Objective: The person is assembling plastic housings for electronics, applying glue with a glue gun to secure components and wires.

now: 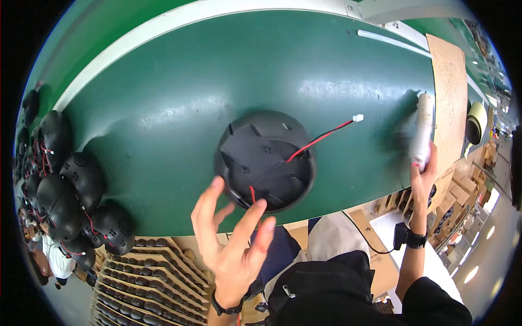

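Observation:
A round black plastic shell (255, 157) lies hollow side up on the green bench. A red and black wire (321, 142) with a white connector (357, 118) sticks out over its right rim. At the near edge of the shell, a short red wire (252, 194) runs down toward my left hand (234, 244). That hand is open, its fingers spread at the near-left rim; whether they touch it, I cannot tell. Far to the right, my right hand (426, 171) is closed around a white cylindrical handheld tool (422, 133), slightly blurred, its other end pointing away from me.
A pile of black shells (81, 179) with red wires fills the bench's left end. Below it stands a rack (147, 282) of small dark parts. A cardboard strip (448, 103) and a pale rod (391, 42) lie at the right. Another person (57, 258) is at far left.

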`<state>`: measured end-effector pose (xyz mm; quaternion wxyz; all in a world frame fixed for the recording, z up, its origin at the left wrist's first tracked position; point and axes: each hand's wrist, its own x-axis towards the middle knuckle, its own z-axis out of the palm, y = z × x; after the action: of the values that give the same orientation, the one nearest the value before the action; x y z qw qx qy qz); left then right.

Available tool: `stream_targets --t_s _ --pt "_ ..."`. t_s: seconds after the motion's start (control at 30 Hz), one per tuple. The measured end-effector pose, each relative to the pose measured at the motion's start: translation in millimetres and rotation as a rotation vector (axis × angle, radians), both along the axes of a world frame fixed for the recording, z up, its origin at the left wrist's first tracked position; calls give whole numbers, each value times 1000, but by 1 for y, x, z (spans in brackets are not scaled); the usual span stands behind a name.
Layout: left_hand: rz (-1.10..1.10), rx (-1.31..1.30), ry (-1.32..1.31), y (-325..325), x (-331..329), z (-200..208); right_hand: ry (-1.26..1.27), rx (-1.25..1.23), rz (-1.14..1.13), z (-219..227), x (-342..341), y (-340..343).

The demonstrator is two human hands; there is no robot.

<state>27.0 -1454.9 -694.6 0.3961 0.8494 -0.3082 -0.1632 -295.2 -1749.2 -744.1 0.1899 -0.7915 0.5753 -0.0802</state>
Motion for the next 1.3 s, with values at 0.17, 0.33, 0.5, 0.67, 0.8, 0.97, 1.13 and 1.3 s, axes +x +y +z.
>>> stream_targets --t_s 0.17,0.33,0.5,0.67,0.8,0.97,1.13,1.3 --pt "-237 -58 120 1 41 0 -731 648 -163 64 19 46" --pt "-367 -327 356 -23 82 -1 -449 1025 57 138 38 85" --pt "-425 -228 125 -37 92 -21 -278 679 720 122 139 98" --pt "-257 -291 348 -40 89 -28 -267 733 849 121 157 108" --pt "-261 -297 329 -43 92 -29 -191 631 834 122 166 119" --pt "-186 -294 349 -47 81 -32 -132 585 871 126 180 122" --pt "-149 -259 347 -43 86 -24 -36 509 886 138 184 132" --pt "-169 -272 327 -49 83 -33 -4 494 846 139 183 133"
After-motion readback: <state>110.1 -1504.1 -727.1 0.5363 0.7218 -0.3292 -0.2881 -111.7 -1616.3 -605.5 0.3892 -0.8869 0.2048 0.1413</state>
